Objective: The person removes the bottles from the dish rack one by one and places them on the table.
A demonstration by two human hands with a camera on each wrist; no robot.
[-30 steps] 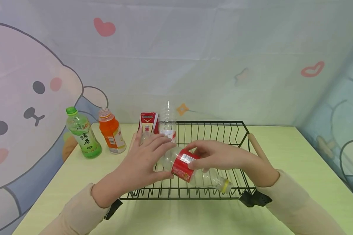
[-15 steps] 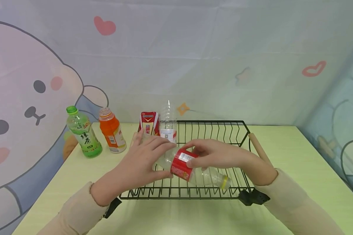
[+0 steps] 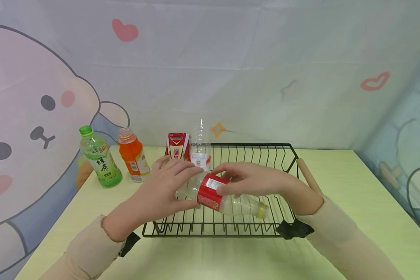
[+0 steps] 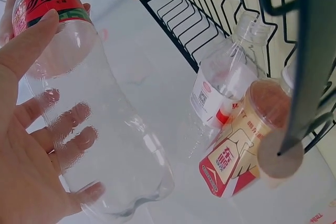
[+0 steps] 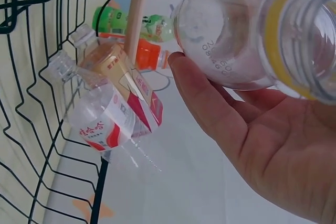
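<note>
Both hands hold a clear plastic cola bottle point(image 3: 210, 192) with a red label, its uncapped mouth and yellow neck ring pointing right and slightly down. My left hand point(image 3: 164, 184) grips it towards the base. In the left wrist view the thumb lies by the label and the fingers show through the clear wall of the bottle point(image 4: 115, 114). My right hand point(image 3: 253, 181) holds the label area, thumb on the near side. The bottle is over a black wire basket point(image 3: 210, 236) with a wooden handle point(image 3: 309, 177).
At the basket's back left lie a clear water bottle point(image 3: 200, 149) and a red-and-cream drink bottle point(image 3: 177, 146), bases up. An uncapped orange bottle point(image 3: 133, 157) and a green tea bottle point(image 3: 100, 159) stand left on the table point(image 3: 336, 175). A printed curtain point(image 3: 248, 70) hangs behind.
Both hands and the cola bottle have shifted a little left and upward in the head view. The bottle's mouth end has risen slightly above the basket's front rail.
</note>
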